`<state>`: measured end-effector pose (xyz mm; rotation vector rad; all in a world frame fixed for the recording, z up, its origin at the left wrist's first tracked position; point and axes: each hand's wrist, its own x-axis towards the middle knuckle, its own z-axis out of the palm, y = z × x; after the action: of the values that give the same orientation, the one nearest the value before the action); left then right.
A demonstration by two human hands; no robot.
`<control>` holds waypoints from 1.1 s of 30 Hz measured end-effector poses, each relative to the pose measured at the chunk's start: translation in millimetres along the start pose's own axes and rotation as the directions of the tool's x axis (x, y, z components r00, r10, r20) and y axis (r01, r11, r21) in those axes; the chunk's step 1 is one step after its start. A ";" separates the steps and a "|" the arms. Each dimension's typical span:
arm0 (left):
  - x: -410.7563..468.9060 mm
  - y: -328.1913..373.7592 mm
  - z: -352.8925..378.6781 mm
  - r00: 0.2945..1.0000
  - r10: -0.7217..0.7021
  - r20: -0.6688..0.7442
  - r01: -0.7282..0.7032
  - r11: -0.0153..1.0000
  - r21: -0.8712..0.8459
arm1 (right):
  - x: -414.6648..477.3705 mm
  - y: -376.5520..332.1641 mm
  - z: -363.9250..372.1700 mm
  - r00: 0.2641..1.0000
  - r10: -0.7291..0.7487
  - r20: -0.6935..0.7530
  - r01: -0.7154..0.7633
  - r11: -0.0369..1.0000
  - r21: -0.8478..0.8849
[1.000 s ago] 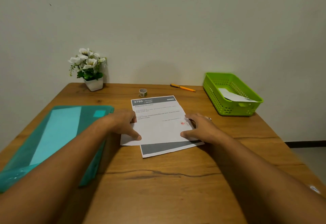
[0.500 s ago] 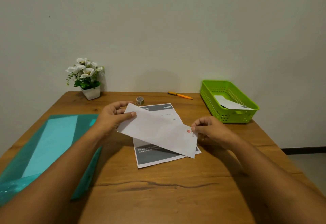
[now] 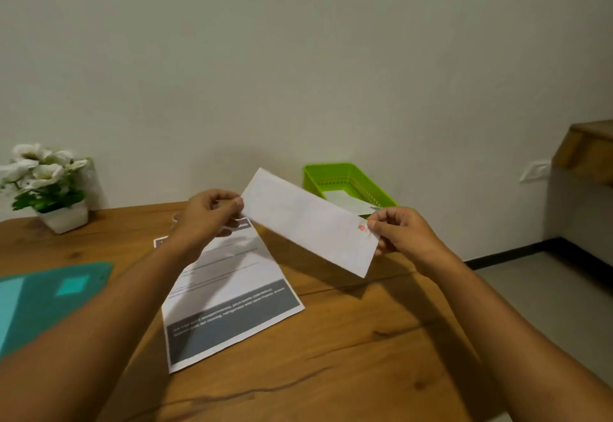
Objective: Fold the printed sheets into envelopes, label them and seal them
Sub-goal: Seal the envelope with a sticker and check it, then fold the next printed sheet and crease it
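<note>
While held aloft over the table (image 3: 365,338), folded sheet (image 3: 308,222) slants down rightward | left hand (image 3: 205,219) pinches far-left end, right hand (image 3: 408,232) near-right end, fingers clamped on paper | likely light, limp, crease-prone; grip ends | printed sheet (image 3: 229,295) flat beneath, green basket (image 3: 331,168) far right.

In dim, soft, slightly blurred light the white folded paper sheet (image 3: 308,222) shadowed the brown wooden table (image 3: 365,338) below the grip.
</note>
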<state>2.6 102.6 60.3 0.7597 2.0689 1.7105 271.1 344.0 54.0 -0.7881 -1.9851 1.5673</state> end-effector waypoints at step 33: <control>-4.2 -25.5 118.5 0.841 0.308 0.444 -0.526 0.655 0.542 | 44.5 30.9 4.3 0.924 0.287 -0.254 -0.196 0.923 0.332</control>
<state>70.0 190.1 10.3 1.7350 2.3637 0.8829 240.7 377.5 24.0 -1.1040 -1.4324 1.7185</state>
